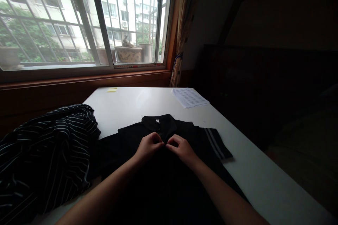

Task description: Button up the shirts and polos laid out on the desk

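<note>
A black polo shirt [185,130] lies spread face up on the white table [137,102], its collar toward the window and a small white label inside the neck. Two pale stripes run along its right-hand sleeve. My left hand [151,144] pinches the shirt's front placket just below the collar. Close beside it, my right hand [182,147] pinches the same placket, the fingertips of both hands nearly touching. Whether a button sits between the fingers is too small and dark to tell. The lower part of the shirt fades into shadow between my forearms.
A heap of black-and-white striped cloth [58,140] covers the table's left side. Printed papers [188,97] lie at the far right corner, and a yellow sticky note [112,90] at the far left. Beyond stand a barred window [105,24] and a tied curtain [181,35].
</note>
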Demonstrator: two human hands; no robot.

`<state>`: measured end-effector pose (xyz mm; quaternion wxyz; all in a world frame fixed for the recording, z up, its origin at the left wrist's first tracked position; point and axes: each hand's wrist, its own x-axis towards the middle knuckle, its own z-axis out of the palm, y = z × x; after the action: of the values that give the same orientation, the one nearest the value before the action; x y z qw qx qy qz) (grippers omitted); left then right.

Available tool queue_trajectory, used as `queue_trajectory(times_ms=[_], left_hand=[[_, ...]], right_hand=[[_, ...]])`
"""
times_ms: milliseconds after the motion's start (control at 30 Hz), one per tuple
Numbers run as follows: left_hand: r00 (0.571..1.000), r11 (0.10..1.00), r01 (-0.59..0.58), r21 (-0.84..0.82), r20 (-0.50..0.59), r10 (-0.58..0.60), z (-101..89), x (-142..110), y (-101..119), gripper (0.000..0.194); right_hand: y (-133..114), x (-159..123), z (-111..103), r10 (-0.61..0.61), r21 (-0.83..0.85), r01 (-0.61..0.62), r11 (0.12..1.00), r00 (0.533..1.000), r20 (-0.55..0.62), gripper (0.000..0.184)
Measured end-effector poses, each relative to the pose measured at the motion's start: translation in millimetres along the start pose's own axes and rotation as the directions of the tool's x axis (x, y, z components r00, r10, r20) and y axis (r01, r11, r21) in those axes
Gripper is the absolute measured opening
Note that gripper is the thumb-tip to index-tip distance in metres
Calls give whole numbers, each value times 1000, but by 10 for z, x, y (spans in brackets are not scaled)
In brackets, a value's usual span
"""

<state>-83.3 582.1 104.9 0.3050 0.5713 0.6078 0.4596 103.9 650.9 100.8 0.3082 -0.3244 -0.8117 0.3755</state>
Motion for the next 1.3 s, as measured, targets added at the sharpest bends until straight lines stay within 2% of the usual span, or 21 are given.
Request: queue_trajectory(times_ms=[233, 500, 733, 833, 933, 1033, 1167, 1300], left_hand=[[1000, 1000, -18, 15, -11, 18, 15, -11, -2, 9], [997, 998, -32, 50, -72, 35, 98, -30, -33, 6], [998, 999, -37, 16, -48, 38, 70, -20, -26, 5], [999, 999, -32, 6, -42, 32, 57, -21, -11, 8], [999, 1000, -16, 21, -44, 17, 52, -22, -2, 11], [999, 1000, -8, 19, -41, 9, 55, -22, -13, 14], [998, 999, -25, 23, -53, 26, 67, -22, -39, 17], [998, 999, -30, 31, -51, 32, 78, -24, -55, 16]], right_hand=[[-26, -12, 24, -31, -4, 31, 1000, 1000, -7, 6], [-136, -59, 105, -162, -49, 161, 986, 987, -22, 15], [6, -15, 93, 25, 116, -12, 993, 993, -114, 18], [4, -5, 49, 37, 43, -32, 999, 993, -114, 9], [-52, 2, 33, 13, -33, -15, 999, 998, -58, 29], [-106, 16, 45, 45, -63, -46, 997, 999, -27, 35], [-136, 48, 56, 129, -82, -129, 988, 992, -6, 29], [-70, 89, 47, 180, -46, -180, 983, 984, 8, 14]])
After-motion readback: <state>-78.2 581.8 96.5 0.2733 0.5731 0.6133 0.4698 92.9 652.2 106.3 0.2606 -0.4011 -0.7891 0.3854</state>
